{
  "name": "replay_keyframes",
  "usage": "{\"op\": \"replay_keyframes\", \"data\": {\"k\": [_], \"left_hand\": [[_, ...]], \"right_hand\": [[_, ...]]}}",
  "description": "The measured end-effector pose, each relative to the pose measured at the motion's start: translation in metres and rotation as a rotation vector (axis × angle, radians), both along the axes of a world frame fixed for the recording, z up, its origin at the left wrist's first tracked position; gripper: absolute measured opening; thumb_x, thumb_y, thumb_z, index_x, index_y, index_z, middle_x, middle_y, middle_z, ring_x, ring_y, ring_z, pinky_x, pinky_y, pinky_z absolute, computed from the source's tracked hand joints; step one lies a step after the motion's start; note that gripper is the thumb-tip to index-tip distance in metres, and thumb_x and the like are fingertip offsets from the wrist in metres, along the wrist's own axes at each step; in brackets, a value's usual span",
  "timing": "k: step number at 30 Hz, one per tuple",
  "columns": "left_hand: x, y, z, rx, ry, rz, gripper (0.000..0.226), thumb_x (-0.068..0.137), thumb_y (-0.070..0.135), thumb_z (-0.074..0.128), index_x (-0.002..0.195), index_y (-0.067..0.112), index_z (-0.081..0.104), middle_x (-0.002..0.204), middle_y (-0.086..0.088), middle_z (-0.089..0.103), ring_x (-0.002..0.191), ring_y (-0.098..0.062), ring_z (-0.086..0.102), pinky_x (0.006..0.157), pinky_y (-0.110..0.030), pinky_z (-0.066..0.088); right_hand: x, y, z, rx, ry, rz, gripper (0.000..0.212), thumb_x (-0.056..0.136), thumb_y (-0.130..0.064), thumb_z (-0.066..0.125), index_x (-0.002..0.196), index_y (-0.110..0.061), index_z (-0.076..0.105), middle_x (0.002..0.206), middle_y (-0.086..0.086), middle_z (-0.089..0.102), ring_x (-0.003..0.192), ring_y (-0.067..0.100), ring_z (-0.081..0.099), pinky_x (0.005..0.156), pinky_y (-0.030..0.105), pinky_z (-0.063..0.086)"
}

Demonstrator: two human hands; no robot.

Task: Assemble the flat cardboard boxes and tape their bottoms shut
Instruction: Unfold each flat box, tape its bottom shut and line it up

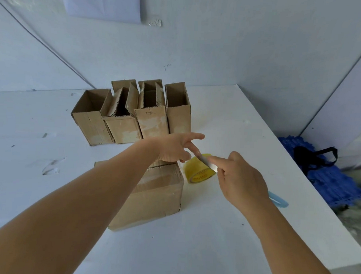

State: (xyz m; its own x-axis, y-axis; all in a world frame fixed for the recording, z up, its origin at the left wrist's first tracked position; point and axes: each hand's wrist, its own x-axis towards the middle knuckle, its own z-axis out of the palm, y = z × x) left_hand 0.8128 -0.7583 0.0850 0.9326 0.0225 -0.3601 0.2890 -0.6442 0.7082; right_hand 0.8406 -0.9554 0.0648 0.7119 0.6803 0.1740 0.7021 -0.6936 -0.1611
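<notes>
A cardboard box (158, 196) lies on the white table (212, 241) in front of me, with clear tape across its upper face. My left hand (175, 149) hovers over the box's far edge, fingers apart, with nothing clearly in it. My right hand (239, 181) is closed around a cutter (207, 163) with a light-blue handle. Its grey blade points toward my left fingers, and my index finger lies along it. A yellow tape roll (198, 173) lies on the table just right of the box, under the blade.
Several assembled open-topped boxes (131, 116) stand in a row at the back of the table. To the right, past the table's edge, a blue plastic grid (334, 185) lies on the floor with a black strap (315, 157) over it. Walls close off the back and right.
</notes>
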Motion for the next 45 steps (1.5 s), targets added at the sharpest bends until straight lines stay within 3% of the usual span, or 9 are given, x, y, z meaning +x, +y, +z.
{"op": "replay_keyframes", "data": {"k": [4, 8, 11, 22, 27, 32, 36, 40, 45], "left_hand": [[0.001, 0.0, 0.0, 0.037, -0.006, -0.018, 0.077, 0.09, -0.002, 0.051, 0.15, 0.033, 0.017, 0.116, 0.014, 0.06, 0.07, 0.002, 0.055, 0.066, -0.012, 0.043], [0.002, 0.0, 0.0, 0.019, -0.024, -0.021, 0.084, 0.088, -0.004, 0.052, 0.151, 0.035, 0.011, 0.117, 0.012, 0.065, 0.066, -0.008, 0.053, 0.071, -0.014, 0.041], [0.001, 0.001, 0.0, -0.092, -0.066, 0.015, 0.083, 0.089, -0.006, 0.051, 0.151, 0.034, 0.013, 0.114, 0.009, 0.067, 0.056, 0.004, 0.05, 0.072, -0.014, 0.046], [0.001, 0.005, -0.001, -0.126, -0.036, 0.031, 0.08, 0.091, -0.003, 0.051, 0.151, 0.033, 0.011, 0.117, 0.008, 0.066, 0.091, -0.008, 0.057, 0.086, -0.021, 0.045], [0.001, 0.007, -0.003, -0.163, -0.041, 0.047, 0.081, 0.09, -0.003, 0.051, 0.151, 0.033, 0.011, 0.114, 0.006, 0.068, 0.094, -0.011, 0.059, 0.081, -0.02, 0.045], [0.0, 0.005, -0.002, -0.18, -0.035, 0.042, 0.081, 0.091, -0.002, 0.051, 0.151, 0.032, 0.009, 0.114, 0.006, 0.068, 0.102, -0.016, 0.059, 0.084, -0.022, 0.044], [-0.001, 0.003, -0.001, -0.19, -0.027, 0.033, 0.08, 0.091, -0.002, 0.051, 0.151, 0.032, 0.01, 0.115, 0.004, 0.068, 0.103, -0.015, 0.059, 0.083, -0.022, 0.043], [-0.003, 0.001, 0.001, -0.195, -0.021, 0.047, 0.079, 0.091, 0.0, 0.054, 0.151, 0.03, 0.013, 0.116, 0.002, 0.067, 0.105, -0.013, 0.059, 0.082, -0.021, 0.044], [-0.006, -0.004, 0.002, -0.148, -0.041, 0.029, 0.083, 0.089, 0.004, 0.061, 0.151, 0.03, 0.013, 0.117, 0.004, 0.066, 0.063, -0.007, 0.055, 0.087, -0.022, 0.04]], "right_hand": [[-0.004, 0.011, 0.003, -0.056, -0.03, 0.009, 0.038, 0.098, -0.018, 0.042, 0.127, -0.041, 0.046, 0.082, -0.001, 0.035, 0.069, 0.016, 0.048, 0.061, 0.028, 0.05], [-0.002, 0.02, 0.001, -0.133, -0.011, 0.067, 0.036, 0.097, -0.018, 0.043, 0.126, -0.039, 0.05, 0.084, -0.001, 0.039, 0.07, 0.017, 0.048, 0.061, 0.03, 0.044], [-0.009, 0.023, -0.017, -0.307, 0.247, 0.144, 0.042, 0.096, -0.015, 0.043, 0.126, -0.043, 0.05, 0.116, -0.002, 0.054, 0.095, 0.025, 0.06, 0.076, 0.035, 0.049], [0.01, -0.009, -0.082, -0.241, 0.573, -0.04, 0.021, 0.095, -0.023, 0.04, 0.115, -0.019, 0.042, 0.095, 0.002, 0.057, 0.082, 0.024, 0.055, 0.061, 0.028, 0.037], [0.005, 0.003, -0.075, 0.303, 0.654, -0.248, 0.053, 0.084, -0.042, 0.064, 0.122, -0.021, 0.034, 0.106, -0.002, 0.052, 0.101, 0.024, 0.057, 0.081, 0.032, 0.044], [-0.004, 0.028, -0.064, 0.706, 0.727, -0.319, 0.055, 0.075, -0.042, 0.073, 0.11, -0.027, 0.033, 0.098, -0.006, 0.066, 0.088, 0.013, 0.064, 0.074, 0.033, 0.049], [-0.003, 0.044, -0.067, 0.883, 0.823, -0.321, 0.046, 0.078, -0.026, 0.072, 0.109, -0.032, 0.039, 0.102, -0.005, 0.066, 0.09, 0.016, 0.066, 0.074, 0.035, 0.053], [-0.001, 0.049, -0.072, 0.954, 0.711, -0.317, 0.019, 0.085, -0.022, 0.063, 0.098, -0.029, 0.051, 0.099, -0.004, 0.065, 0.09, 0.017, 0.063, 0.073, 0.039, 0.055], [0.004, 0.037, -0.071, 0.922, 0.528, -0.239, 0.005, 0.093, -0.022, 0.054, 0.089, -0.021, 0.056, 0.078, -0.01, 0.061, 0.075, 0.007, 0.057, 0.061, 0.021, 0.041]]}}
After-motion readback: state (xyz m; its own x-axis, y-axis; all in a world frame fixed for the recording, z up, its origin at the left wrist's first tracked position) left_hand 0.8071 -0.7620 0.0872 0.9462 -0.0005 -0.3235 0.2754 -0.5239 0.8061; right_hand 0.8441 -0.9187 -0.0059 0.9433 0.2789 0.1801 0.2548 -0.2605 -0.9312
